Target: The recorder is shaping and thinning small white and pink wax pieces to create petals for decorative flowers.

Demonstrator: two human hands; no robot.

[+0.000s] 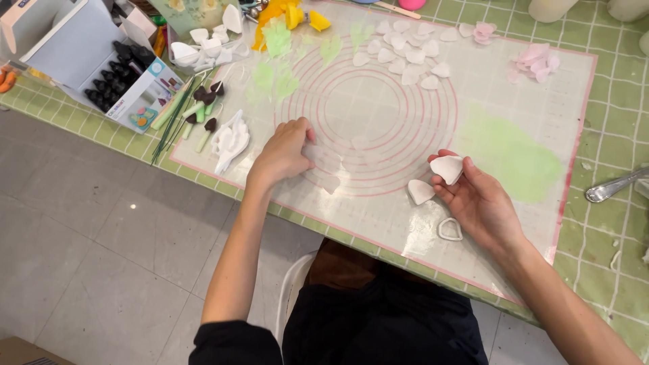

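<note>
Two hands at work: left hand fingers pinch a thin white petal cut-out on the translucent ringed mat, right hand at 3 o'clock cups another white petal; likely lifting cut pieces, calling for gentle peeling.

The desk wears a pale green cloth crossed by a white grid, and it runs slantwise from upper left to lower right. Below and left of the desk lies a floor of large grey tiles with thin pale joints, evenly lit with soft shadows. Just under the desk's near edge, a white chair rim shows. At the floor's lower left corner sits a brown cardboard edge.
</note>
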